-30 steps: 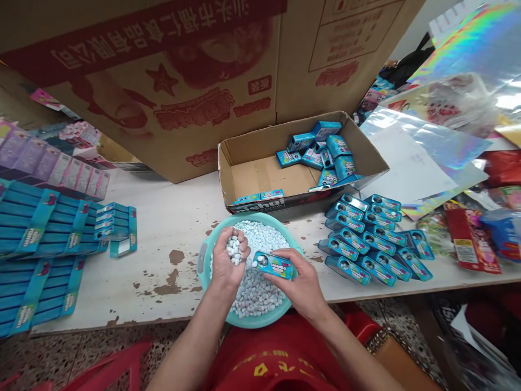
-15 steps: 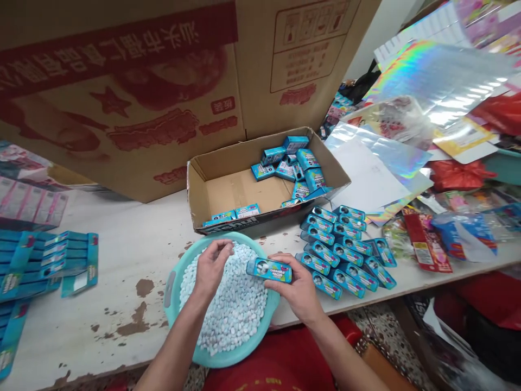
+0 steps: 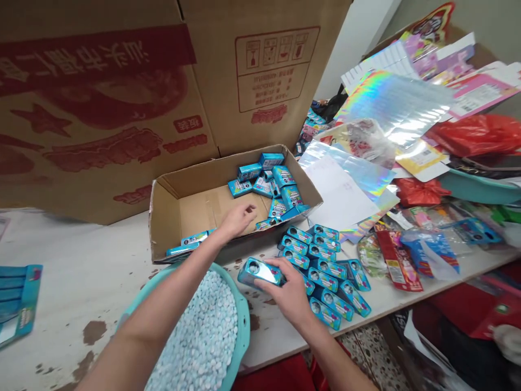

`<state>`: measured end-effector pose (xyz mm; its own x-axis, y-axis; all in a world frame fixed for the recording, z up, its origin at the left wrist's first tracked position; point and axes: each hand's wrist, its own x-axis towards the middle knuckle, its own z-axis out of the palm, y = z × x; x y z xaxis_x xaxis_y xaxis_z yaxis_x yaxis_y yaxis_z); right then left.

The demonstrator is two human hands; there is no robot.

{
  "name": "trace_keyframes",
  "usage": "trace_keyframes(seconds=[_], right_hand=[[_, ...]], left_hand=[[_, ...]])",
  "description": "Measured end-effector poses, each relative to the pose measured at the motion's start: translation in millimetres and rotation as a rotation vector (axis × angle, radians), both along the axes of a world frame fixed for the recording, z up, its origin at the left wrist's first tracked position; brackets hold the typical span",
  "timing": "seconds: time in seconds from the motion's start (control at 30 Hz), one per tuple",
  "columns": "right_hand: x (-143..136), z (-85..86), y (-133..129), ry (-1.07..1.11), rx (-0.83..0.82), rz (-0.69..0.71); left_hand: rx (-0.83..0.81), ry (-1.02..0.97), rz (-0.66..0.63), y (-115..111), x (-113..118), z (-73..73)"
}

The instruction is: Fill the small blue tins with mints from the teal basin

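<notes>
My right hand [image 3: 291,290] grips a small blue candy box [image 3: 260,271] with a round window and a shiny face, held above the table beside the tub. My left hand [image 3: 239,220] reaches over the front wall of a shallow cardboard tray [image 3: 195,203]. Its fingers are loosely bent, slightly apart, with nothing visible between them. More blue candy boxes [image 3: 283,176] lie jumbled in the tray's right end. Under my left forearm, a turquoise tub [image 3: 243,326] holds many pale blue candies [image 3: 203,326]; the forearm hides part of it.
Rows of blue candy boxes [image 3: 321,277] stand close together right of my right hand. A big printed carton [image 3: 163,98] rises behind the tray. Holographic sheets [image 3: 391,103], wrappers and a red bag [image 3: 476,136] crowd the right side. Blue packaging [image 3: 16,298] lies at the left edge.
My left hand has left the candies in the tub and moved forward over the tray. The candy box in my right hand has moved off the tub's rim and tilted. The view has turned right.
</notes>
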<state>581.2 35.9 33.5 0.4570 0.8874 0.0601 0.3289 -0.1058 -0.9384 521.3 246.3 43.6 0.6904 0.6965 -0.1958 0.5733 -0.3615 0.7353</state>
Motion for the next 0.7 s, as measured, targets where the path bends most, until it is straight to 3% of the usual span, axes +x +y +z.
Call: trace_keyframes(seconds=[0.1, 0.2, 0.37, 0.57, 0.7], right_hand=[[10.2, -16.1, 10.2, -0.19, -0.089, 0.038], [17.8, -31.7, 17.7, -0.409, -0.253, 0.083], [23.5, -45.3, 13.4, -0.661, -0.387, 0.098], [22.9, -46.4, -2.5, -0.67, -0.177, -0.036], [21.3, -44.7, -8.5, -0.58, -0.039, -0.075]], left_hand=[[-0.146, 0.265, -0.313, 22.4, 53.0, -16.4], [-0.282, 0.378, -0.416, 26.3, 76.0, -30.3], [-0.417, 0.398, -0.52, 28.9, 67.1, -38.6], [-0.235, 0.249, -0.513, 24.8, 57.4, -36.1], [-0.29, 0.126, -0.465, 17.2, 53.3, -31.0]])
